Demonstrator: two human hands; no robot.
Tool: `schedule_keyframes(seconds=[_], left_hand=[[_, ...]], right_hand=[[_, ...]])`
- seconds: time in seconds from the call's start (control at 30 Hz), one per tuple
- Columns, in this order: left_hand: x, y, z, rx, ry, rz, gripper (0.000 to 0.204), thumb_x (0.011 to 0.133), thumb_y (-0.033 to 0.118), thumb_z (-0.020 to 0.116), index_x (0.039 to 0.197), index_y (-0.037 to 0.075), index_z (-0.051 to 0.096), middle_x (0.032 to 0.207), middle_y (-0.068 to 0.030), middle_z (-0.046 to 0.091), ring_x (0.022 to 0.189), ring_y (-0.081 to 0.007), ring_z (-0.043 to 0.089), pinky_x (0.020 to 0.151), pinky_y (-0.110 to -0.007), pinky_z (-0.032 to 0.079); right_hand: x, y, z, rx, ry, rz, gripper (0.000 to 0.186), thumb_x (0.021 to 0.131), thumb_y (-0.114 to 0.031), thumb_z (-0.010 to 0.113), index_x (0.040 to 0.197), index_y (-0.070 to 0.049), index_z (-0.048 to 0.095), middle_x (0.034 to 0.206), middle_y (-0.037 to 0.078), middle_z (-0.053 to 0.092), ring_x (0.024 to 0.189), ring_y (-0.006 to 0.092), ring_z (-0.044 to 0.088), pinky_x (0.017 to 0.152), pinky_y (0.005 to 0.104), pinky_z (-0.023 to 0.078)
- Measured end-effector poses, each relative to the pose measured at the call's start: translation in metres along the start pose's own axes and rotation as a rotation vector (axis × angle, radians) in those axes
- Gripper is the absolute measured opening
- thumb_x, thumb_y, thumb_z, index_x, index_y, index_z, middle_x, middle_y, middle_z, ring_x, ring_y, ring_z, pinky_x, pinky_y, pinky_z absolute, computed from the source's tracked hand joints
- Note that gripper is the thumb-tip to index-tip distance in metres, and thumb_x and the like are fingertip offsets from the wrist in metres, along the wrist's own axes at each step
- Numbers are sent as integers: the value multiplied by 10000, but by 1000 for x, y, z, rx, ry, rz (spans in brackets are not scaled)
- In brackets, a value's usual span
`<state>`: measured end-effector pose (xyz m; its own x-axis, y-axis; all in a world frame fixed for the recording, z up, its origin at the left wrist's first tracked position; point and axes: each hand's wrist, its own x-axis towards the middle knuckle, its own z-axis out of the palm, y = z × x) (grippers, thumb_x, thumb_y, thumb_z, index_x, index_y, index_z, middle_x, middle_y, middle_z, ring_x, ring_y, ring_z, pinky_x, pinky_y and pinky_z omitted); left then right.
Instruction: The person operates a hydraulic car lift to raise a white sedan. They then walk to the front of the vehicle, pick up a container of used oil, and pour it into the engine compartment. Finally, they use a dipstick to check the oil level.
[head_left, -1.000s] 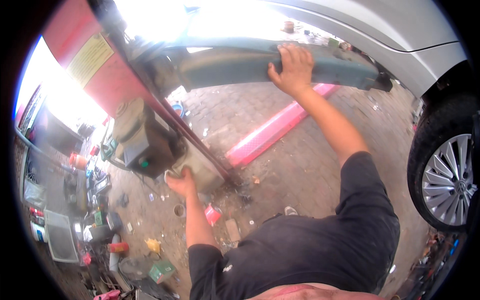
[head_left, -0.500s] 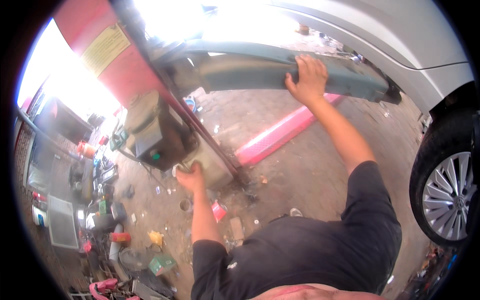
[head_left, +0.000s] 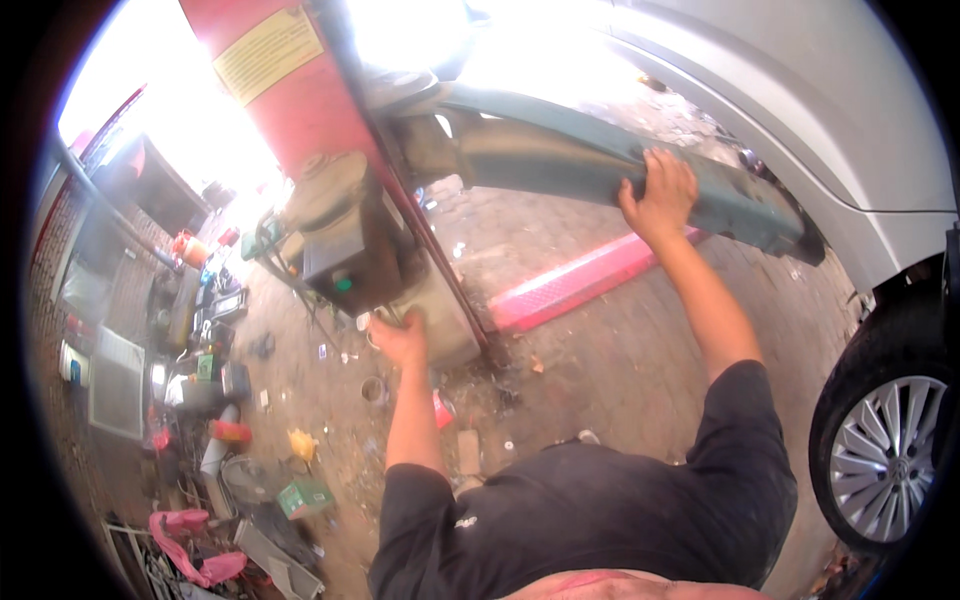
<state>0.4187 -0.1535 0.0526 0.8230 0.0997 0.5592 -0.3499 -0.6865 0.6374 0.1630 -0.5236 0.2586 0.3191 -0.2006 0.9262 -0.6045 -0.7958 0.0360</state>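
My right hand [head_left: 660, 196] lies on the long green lift arm [head_left: 570, 150], fingers spread over its upper edge. The arm runs from the red lift post [head_left: 285, 85] toward the underside of a silver car [head_left: 800, 110]. Lower down, my left hand [head_left: 400, 340] is closed beside the pale tank [head_left: 445, 325] at the foot of the post. A small white part shows by its fingers, but what they grip is hidden. Just above that hand sits a dark control box [head_left: 355, 255] with a green button.
A pink-red ramp-like floor beam [head_left: 580, 285] lies beyond my hands. The car's wheel [head_left: 890, 460] stands at the right. Clutter covers the left floor, including a green box [head_left: 303, 497], pink cloth [head_left: 190, 545], a framed panel [head_left: 117, 385] and a can [head_left: 373, 390].
The view has shifted, so the post, lift arm and car appear lower in the picture. Both hands keep their places, the right on the lift arm, the left by the tank.
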Motion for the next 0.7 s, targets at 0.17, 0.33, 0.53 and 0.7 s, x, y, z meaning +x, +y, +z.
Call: schedule_keyframes(seconds=[0.17, 0.33, 0.53, 0.7], left_hand=[[6, -1, -2, 1, -6, -4, 782, 700, 398, 748, 1279, -30, 443, 1283, -242, 482, 1211, -411, 439, 1028, -474, 350], [14, 15, -14, -34, -49, -44, 784, 698, 388, 749, 1284, -31, 439, 1292, -240, 475, 1225, -408, 424, 1044, -472, 331], [21, 24, -23, -55, -41, -54, 783, 693, 378, 756, 1283, -28, 440, 1281, -245, 479, 1217, -411, 427, 1044, -467, 330], [30, 25, -23, -41, -16, -22, 777, 689, 377, 755, 1277, -25, 444, 1264, -244, 492, 1204, -412, 435, 1039, -468, 334]], right_hand=[[-1, 0, 2, 16, -22, -6, 515, 740, -343, 640, 1167, -67, 563, 1202, 99, 556, 1172, 281, 493, 1048, 461, 291], [2, -3, 0, 20, -26, -9, 513, 749, -335, 639, 1176, -63, 556, 1207, 102, 559, 1183, 286, 491, 1051, 470, 293], [3, -6, -2, 21, -50, -14, 512, 762, -330, 634, 1187, -57, 550, 1215, 104, 557, 1195, 292, 485, 1053, 478, 290], [5, -10, -1, 22, -50, -7, 519, 767, -329, 632, 1198, -54, 546, 1226, 107, 551, 1207, 293, 473, 1056, 487, 285]])
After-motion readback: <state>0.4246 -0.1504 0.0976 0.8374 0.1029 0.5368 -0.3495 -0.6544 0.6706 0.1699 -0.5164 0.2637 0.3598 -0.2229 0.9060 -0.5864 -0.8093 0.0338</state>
